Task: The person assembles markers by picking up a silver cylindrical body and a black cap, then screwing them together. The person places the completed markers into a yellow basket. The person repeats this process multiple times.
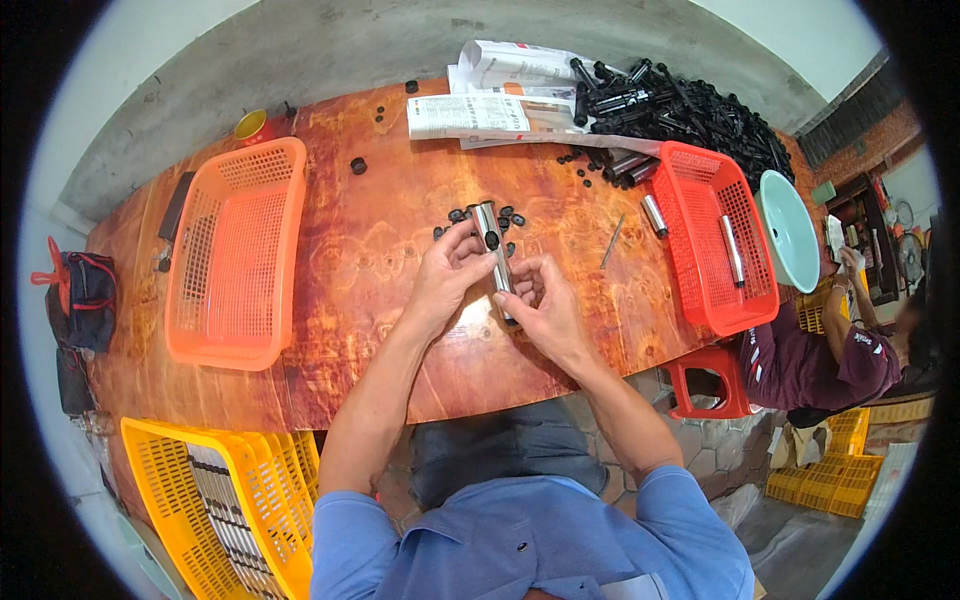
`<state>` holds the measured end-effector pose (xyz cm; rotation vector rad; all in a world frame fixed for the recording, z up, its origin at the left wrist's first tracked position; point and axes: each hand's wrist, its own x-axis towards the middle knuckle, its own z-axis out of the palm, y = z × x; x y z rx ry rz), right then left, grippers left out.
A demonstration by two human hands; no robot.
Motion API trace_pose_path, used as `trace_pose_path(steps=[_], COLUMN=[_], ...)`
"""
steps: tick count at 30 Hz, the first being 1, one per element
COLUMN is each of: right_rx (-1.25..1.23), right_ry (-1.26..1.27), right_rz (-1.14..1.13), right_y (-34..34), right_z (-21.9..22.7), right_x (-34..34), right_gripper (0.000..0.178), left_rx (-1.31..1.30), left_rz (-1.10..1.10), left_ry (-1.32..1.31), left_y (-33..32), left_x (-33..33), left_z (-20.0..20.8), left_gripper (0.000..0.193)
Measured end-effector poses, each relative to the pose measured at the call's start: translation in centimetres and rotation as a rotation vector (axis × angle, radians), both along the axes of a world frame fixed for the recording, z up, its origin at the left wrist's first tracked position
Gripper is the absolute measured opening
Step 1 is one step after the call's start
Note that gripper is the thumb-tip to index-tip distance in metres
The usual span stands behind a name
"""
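- Silver tube [502, 274]: left hand [449, 275] and right hand [549, 312] grips closed on it.
- Black oval [492, 241]: on tube, seating unclear.
- Loose black pieces [518, 219]: beside tube, unfitted.

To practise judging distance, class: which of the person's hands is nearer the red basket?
Right: the right hand is left of the red basket, holding the tube toward its near end; the left hand is farther left, farther up it.

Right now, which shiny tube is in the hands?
The silver tube pinched by the left hand and right hand. Another tube lies beside the red basket; a third tube lies inside it.
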<state>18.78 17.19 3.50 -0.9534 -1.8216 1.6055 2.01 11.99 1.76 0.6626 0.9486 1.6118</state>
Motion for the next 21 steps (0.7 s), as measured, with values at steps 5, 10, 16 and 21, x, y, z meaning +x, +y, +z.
trace_pose_path(steps=[5, 10, 16, 21], right_rx=[-0.039, -0.052, 0.093, 0.505], right_ry=[0.059, 0.055, 0.021, -0.129], right_rz=[0.002, 0.013, 0.001, -0.132], right_y=[0.0, 0.1, 0.4, 4.5], right_z=[-0.3, -0.6, -0.7, -1.1], right_x=[-0.3, -0.1, 0.5, 0.8], right_gripper=[0.033, 0.033, 0.022, 0.019], left_rx=[-0.032, -0.052, -0.051, -0.037], left_rz=[0.018, 0.016, 0.03, 0.164], left_ry=[-0.094, -0.105, -0.033, -0.097], left_y=[0.0, 0.0, 0.2, 0.0], left_x=[0.3, 0.3, -0.3, -1.5], left_z=[0.6, 0.7, -0.8, 0.3], left_gripper=[0.056, 0.057, 0.056, 0.044])
